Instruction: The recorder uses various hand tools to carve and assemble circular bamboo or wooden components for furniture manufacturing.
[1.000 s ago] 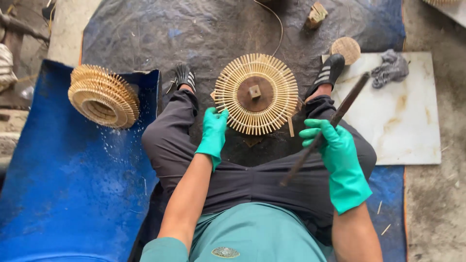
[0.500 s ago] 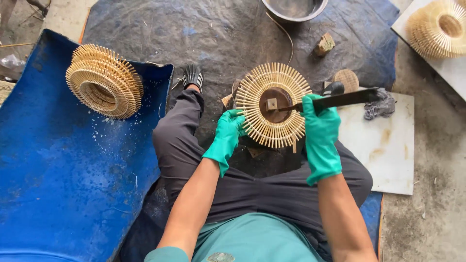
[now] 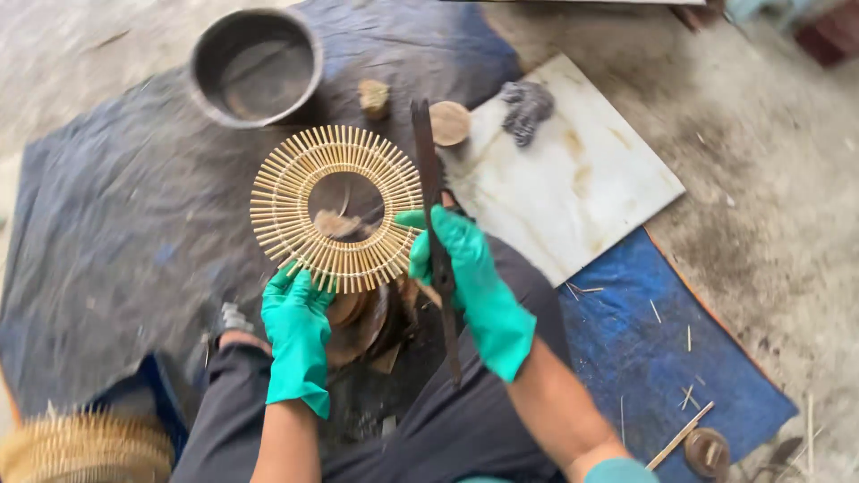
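Note:
A round ring of bamboo sticks (image 3: 335, 207), radiating like a sunburst, is lifted off its dark round wooden base (image 3: 358, 322). My left hand (image 3: 297, 326), in a green glove, holds the ring by its lower edge. Gloved in green too, my right hand (image 3: 465, 273) touches the ring's right edge with its fingertips and grips a long dark flat metal bar (image 3: 434, 233). The bar runs from near a small wooden disc (image 3: 449, 122) down past my wrist.
A dark metal bowl (image 3: 255, 67) sits at the back left on a grey tarp (image 3: 116, 224). A white board (image 3: 573, 179) with a grey rag (image 3: 526, 105) lies to the right, a blue mat (image 3: 662, 358) with loose sticks below it. Another bamboo ring (image 3: 85, 447) is at bottom left.
The view has swung, so the scene sits rotated. The bamboo ring is now raised off its base, and the bar in my right hand has turned from lying across to pointing away from me.

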